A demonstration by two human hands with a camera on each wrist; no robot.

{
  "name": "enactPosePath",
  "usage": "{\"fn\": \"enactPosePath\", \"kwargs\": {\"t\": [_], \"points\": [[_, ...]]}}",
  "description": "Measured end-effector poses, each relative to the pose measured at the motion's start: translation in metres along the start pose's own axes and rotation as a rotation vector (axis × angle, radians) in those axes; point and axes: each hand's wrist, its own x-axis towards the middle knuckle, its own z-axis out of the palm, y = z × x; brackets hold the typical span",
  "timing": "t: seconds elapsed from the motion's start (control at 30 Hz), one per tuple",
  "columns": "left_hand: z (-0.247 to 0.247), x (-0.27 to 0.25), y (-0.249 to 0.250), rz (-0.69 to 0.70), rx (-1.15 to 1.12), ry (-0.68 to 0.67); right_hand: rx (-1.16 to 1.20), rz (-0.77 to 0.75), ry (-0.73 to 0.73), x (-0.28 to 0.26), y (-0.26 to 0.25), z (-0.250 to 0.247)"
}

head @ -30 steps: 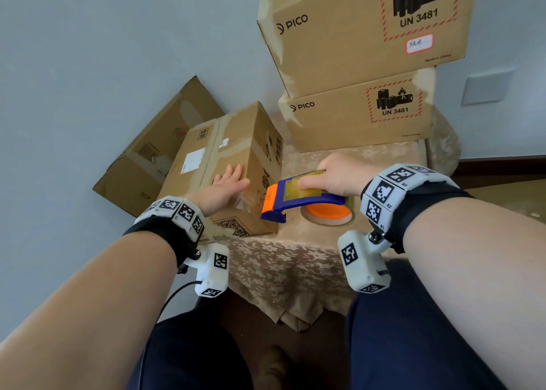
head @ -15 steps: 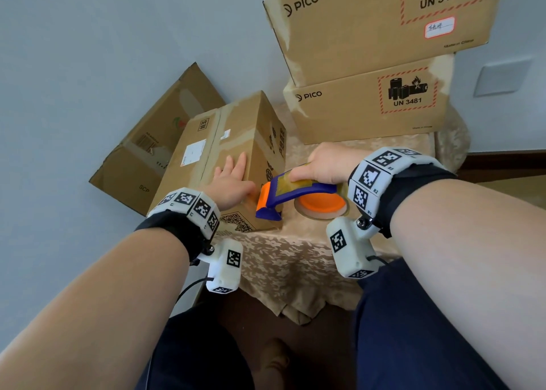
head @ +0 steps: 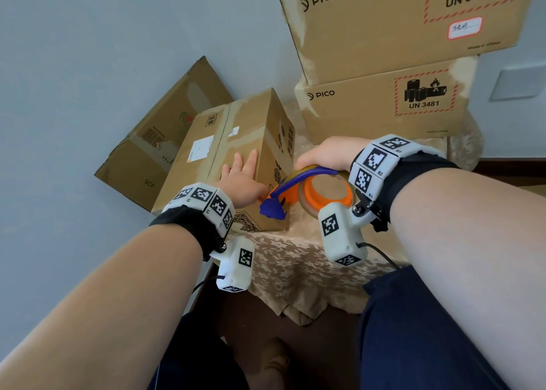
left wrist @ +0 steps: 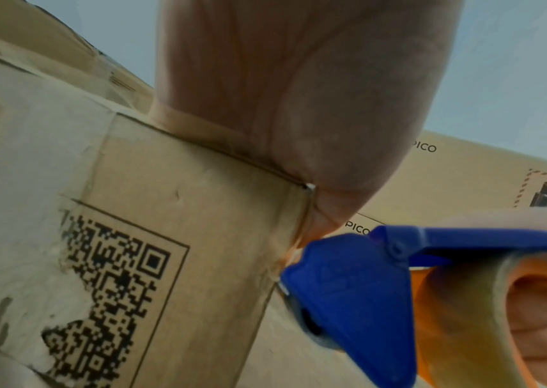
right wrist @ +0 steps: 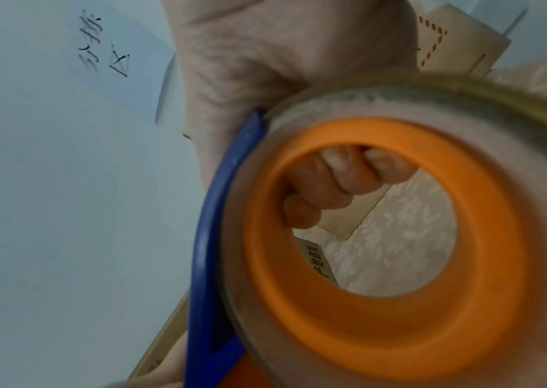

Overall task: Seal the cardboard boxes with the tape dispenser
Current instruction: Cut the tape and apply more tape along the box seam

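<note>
The tape dispenser (head: 307, 190) is gripped by the right hand (head: 328, 156), fingers (right wrist: 335, 178) curled through its orange core ring, thumb side over the top; the dispenser is held off the table, w/ its blue nose just beside the near right corner of the small box (head: 236, 153). The left hand (head: 240, 180) is laid flat on top of that box, fingers straight & spread, nothing held; in the left wrist view the palm is seen pressed at the top edge, above a QR code printed on the box's near face. The box is stood on a table (head: 295, 271) covered w/ a beige floral-pattern cloth that hangs over the front edge. Its flaps are closed, older tape strips & a white label are seen on top; contents can't be told. Behind the right hand, two PICO boxes (head: 369, 112) are stacked, each marked UN 3481 w/ a red-dashed battery label; both closed. A worn flattened carton (head: 153, 147) is leaned against the pale blue-grey wall (head: 103, 50) to the left. A wall plate (head: 514, 84) is seen at far right. The dispenser is blue-framed, w/ a tan tape roll round an orange hub.
</note>
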Motion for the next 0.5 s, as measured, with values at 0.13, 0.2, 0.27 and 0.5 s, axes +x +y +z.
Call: {"fn": "enactPosePath", "kwargs": {"t": [0.13, 0.2, 0.27, 0.5], "points": [[0.0, 0.002, 0.0, -0.013, 0.011, 0.005, -0.064, 0.013, -0.045, 0.0, -0.006, -0.001], [0.0, 0.002, 0.002, -0.021, 0.01, 0.007, -0.082, 0.016, -0.058, -0.001, -0.009, -0.003], [0.0, 0.002, 0.004, -0.028, 0.004, 0.011, -0.097, 0.014, -0.065, -0.003, -0.013, -0.006], [0.001, 0.002, 0.007, -0.044, 0.016, 0.019, -0.193, 0.029, -0.044, -0.007, -0.019, -0.012]]}}
